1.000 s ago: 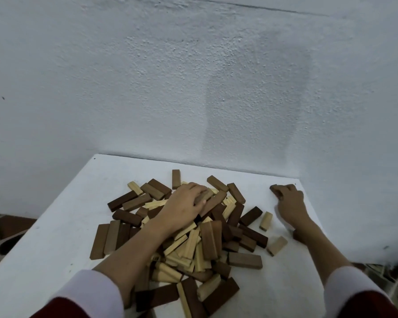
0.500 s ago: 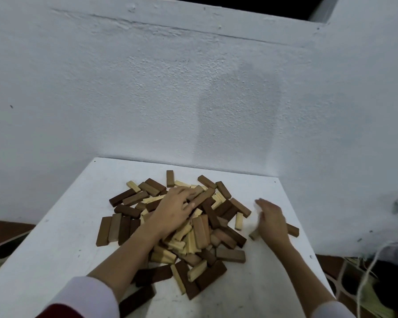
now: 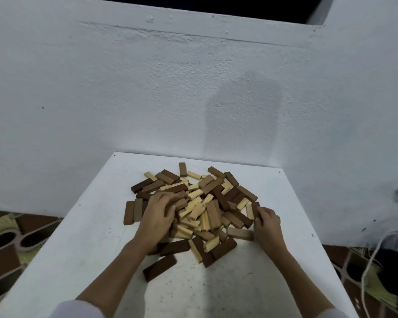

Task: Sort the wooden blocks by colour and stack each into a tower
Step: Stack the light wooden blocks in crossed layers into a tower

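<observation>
A jumbled heap of rectangular wooden blocks (image 3: 200,207) in dark brown, mid brown and pale yellow is seen in the middle of a white square tabletop (image 3: 83,244), which is set against a rough white plastered wall (image 3: 147,88). No tower is seen; the colours are mixed together in the heap. The left hand (image 3: 157,215) is laid on the left part of the heap, its fingers curled over a few brown blocks there; whether any one block is actually gripped cannot be told. The right hand (image 3: 265,223) is placed at the right edge of the heap, and a dark brown block (image 3: 256,208) standing nearly on end is pinched between its fingertips. A mid-brown block (image 3: 239,233) is seen lying flat just beside that hand, near the wrist side. A single dark brown block (image 3: 159,267) lies apart from the heap, nearer the person, beside the left forearm. Two brown blocks (image 3: 133,212) are laid side by side at the heap's left edge. White sleeves are seen at the bottom edge. Brown floor tiles (image 3: 2,262) are visible to the left of the table.
</observation>
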